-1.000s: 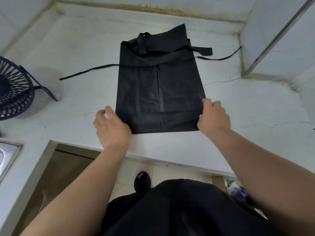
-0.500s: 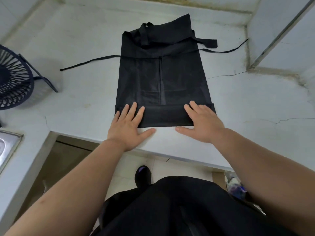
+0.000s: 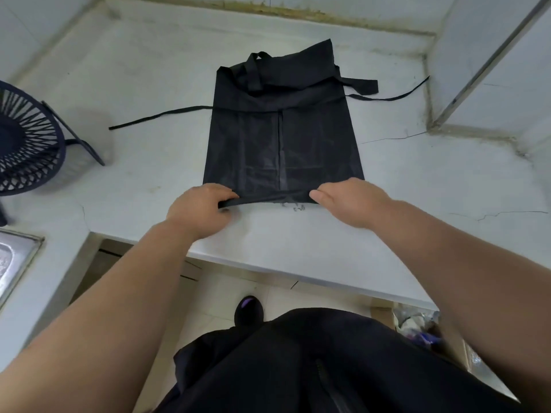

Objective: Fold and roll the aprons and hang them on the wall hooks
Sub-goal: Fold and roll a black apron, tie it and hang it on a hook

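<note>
A black apron (image 3: 283, 135) lies folded into a narrow rectangle on the pale counter (image 3: 417, 189), its neck strap and waist ties spread at the far end. The near hem is turned over into a thin roll. My left hand (image 3: 199, 207) grips the left end of that roll with curled fingers. My right hand (image 3: 348, 198) grips the right end, thumb under the fabric edge. One tie (image 3: 161, 116) trails left, another (image 3: 396, 95) trails right.
A dark blue slatted basket (image 3: 26, 144) stands at the left edge of the counter. A steel sink (image 3: 15, 260) shows at lower left. Walls close the counter at the back and right; the counter's front edge runs below my hands.
Half a second ago both hands lay flat on the folded hem. Now the fingers are curled around it and the near edge has rolled further away from me.
</note>
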